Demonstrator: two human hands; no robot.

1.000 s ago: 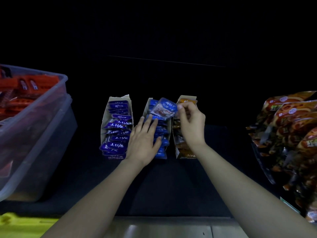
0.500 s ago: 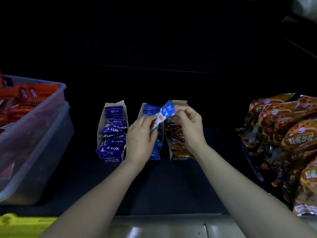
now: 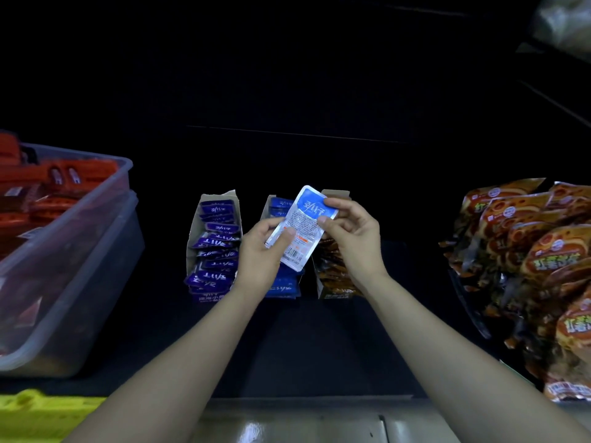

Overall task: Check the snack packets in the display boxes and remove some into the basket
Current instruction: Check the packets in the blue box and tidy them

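A light-blue snack packet [image 3: 302, 230] is held up above the middle display box, its printed back with barcode facing me. My left hand [image 3: 260, 254] pinches its lower left edge and my right hand [image 3: 355, 238] pinches its upper right corner. On the dark shelf stand three open display boxes: the left one [image 3: 212, 247] full of purple packets, the middle one [image 3: 283, 287] with blue packets, mostly hidden behind my hands, and the right one [image 3: 334, 276] with brown packets. A yellow basket edge [image 3: 38, 410] shows at the bottom left.
Stacked clear plastic bins [image 3: 73, 251] with red packets stand on the left. Several large orange-brown snack bags [image 3: 527, 263] lean at the right. A grey shelf lip [image 3: 303, 420] runs along the front.
The blue packet was lifted out of the middle box by my right hand. My left hand left the box, took the packet's lower edge, and the packet turned its back to me.
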